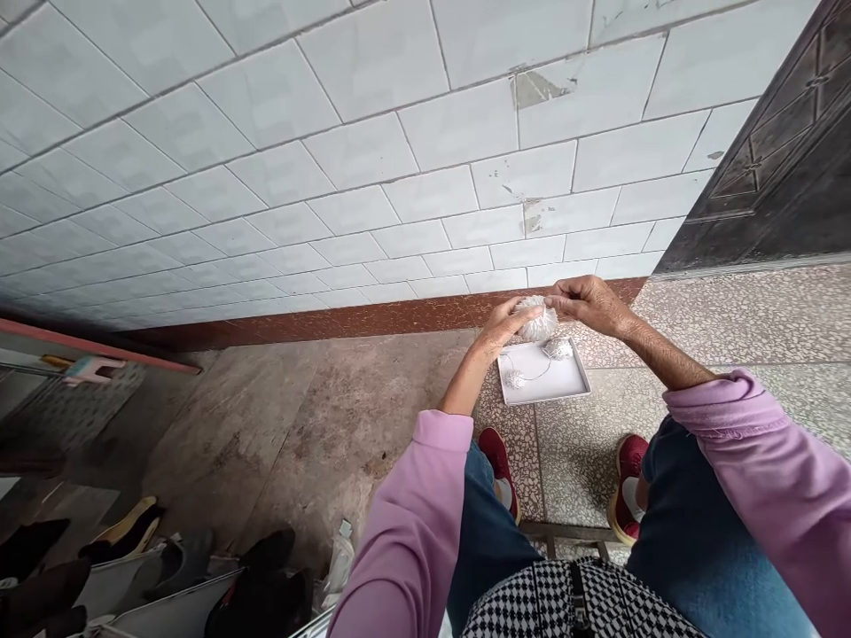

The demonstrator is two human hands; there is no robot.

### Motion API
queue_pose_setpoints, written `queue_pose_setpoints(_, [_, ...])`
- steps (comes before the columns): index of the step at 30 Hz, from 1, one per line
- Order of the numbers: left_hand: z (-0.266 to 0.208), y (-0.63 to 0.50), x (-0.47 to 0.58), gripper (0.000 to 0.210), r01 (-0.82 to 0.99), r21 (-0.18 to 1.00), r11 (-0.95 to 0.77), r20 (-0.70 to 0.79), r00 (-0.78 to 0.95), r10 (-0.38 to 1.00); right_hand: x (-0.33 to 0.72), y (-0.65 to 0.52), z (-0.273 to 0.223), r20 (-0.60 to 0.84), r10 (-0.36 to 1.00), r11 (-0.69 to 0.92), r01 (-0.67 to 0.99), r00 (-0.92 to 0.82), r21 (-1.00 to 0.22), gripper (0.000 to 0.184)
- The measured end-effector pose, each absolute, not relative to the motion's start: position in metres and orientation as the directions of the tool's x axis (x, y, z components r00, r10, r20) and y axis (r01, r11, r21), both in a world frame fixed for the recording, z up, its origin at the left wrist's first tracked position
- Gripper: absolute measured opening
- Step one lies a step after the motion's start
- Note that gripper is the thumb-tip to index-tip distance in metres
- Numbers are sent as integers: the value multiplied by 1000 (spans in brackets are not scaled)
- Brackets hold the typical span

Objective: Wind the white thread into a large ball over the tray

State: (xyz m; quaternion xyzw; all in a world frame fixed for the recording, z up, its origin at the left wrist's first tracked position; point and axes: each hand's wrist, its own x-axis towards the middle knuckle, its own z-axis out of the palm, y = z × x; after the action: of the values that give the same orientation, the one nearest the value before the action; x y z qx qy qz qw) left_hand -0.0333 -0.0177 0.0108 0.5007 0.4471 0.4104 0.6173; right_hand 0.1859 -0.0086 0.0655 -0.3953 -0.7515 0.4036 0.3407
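A white, ridged ball (537,321), perhaps of yarn or folded strips, is held up in front of me. My left hand (506,324) is closed around its left side, with the thumb across the front. At its upper right, my right hand (585,301) has thumb and fingers pinched together; what sits in the pinch is too small to make out. Just below lies a shallow white tray (551,390) on the floor. Inside it are a white lacy ball (558,347) and a smaller white ball (514,379), with a thin strand curving between them.
A tiled wall (399,204) rises ahead, with a dark door (784,177) at the right. My red shoes (498,465) flank the tray's near side. Several shoes (126,532) and boxes crowd the lower left. A small pink-and-blue stool (93,370) stands farther left.
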Motion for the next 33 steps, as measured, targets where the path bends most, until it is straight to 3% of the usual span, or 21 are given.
queue_pose_setpoints(4, [17,-27,-21,72,-57,964,260,-214,415,884,201,-9,58,208,869,362,289,-448,-886,65])
queue_pose_setpoints(15, [11,-28,-15,74,139,958,251,-287,478,830,204,-3,34,235,846,378,227,-479,-898,65])
queue_pose_setpoints(21, [18,-26,-17,73,-15,935,355,-300,505,809,206,8,23,205,875,304,166,-439,-938,57])
queue_pose_setpoints(28, [26,-19,-19,83,-394,877,276,-177,270,947,197,13,15,208,894,313,222,-397,-923,47])
queue_pose_setpoints(33, [23,-11,-24,77,-413,898,152,-131,79,988,180,0,14,209,859,379,307,-468,-873,46])
